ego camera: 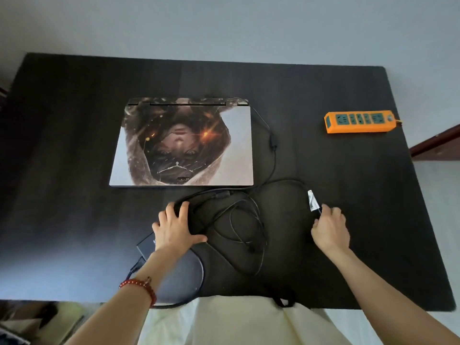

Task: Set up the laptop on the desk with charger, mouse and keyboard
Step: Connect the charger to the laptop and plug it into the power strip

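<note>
Right hand (329,229) on charger cable (273,160) (pinched)

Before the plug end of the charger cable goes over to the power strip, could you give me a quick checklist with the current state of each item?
1. Right hand pinches the charger cable near its white tag: ok.
2. Cable runs to the laptop back corner: ok; seated: cannot tell.
3. Cable free of loops: not ok, coils lie under the left hand.
4. Power strip sockets unoccupied: ok.
5. Strip powered: cannot tell.

left grip (176,226) flat, right grip (329,227) pinching
</note>
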`<move>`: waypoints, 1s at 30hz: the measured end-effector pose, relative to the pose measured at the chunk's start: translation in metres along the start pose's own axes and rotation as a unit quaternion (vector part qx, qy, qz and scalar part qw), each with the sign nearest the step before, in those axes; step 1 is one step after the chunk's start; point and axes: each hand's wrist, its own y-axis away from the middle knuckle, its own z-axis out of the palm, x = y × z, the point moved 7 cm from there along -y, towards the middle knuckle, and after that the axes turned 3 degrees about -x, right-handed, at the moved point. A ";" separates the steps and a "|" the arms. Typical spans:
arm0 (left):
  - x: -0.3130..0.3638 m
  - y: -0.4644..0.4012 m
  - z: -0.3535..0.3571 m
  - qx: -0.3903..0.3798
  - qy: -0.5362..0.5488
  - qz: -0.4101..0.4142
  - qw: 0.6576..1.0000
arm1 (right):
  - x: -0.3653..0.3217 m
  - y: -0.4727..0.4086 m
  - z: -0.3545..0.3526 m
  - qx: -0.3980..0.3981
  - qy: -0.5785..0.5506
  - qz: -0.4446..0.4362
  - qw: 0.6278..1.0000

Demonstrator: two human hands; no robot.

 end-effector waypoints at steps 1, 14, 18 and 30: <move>-0.001 0.001 0.000 0.003 0.001 -0.002 1.000 | 0.001 -0.001 -0.001 -0.001 -0.022 -0.011 1.000; 0.117 0.044 -0.068 0.110 0.214 0.057 0.969 | 0.027 -0.030 -0.121 0.167 -0.275 -0.058 0.945; 0.180 0.037 -0.128 0.147 0.239 0.124 0.952 | 0.018 -0.044 -0.194 0.262 -0.342 -0.102 0.897; 0.347 -0.056 -0.335 0.288 0.331 0.238 0.866 | -0.015 -0.106 -0.388 0.397 -0.436 -0.223 0.777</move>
